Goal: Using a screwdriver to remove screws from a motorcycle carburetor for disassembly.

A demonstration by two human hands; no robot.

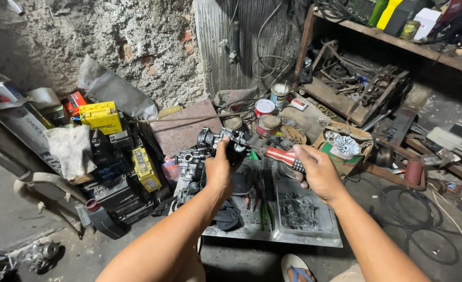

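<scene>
Cluttered workshop floor, rough plastered wall behind, a wooden shelf of scrap metal parts (356, 86) to my right. Before me lies a dented, greasy metal tray (314, 237) with pliers and small tools in it.

My left hand (219, 169) is closed around a dark metal carburettor body (226, 142), held up above the tray's far left corner, its fittings pointing toward the wall. My right hand (317, 169) is wrapped shut on the red-and-black ribbed handle of a screwdriver (284, 157), whose shaft runs left to the carburettor; the tip is hidden among the fittings, so I cannot tell which screw it sits in.

Assessment: the part is unsupported in mid-air, so the grip must brace against the driver's push. I judge it sound to keep the shaft square to the screw head and press inward before turning, since an angled blade would likely slip and chew the slot. Working over the tray looks sensible, so any loosened screw drops there.

Noted nearby: yellow boxes (101, 116) stacked at left, round tins (265, 108) beyond the tray.
</scene>
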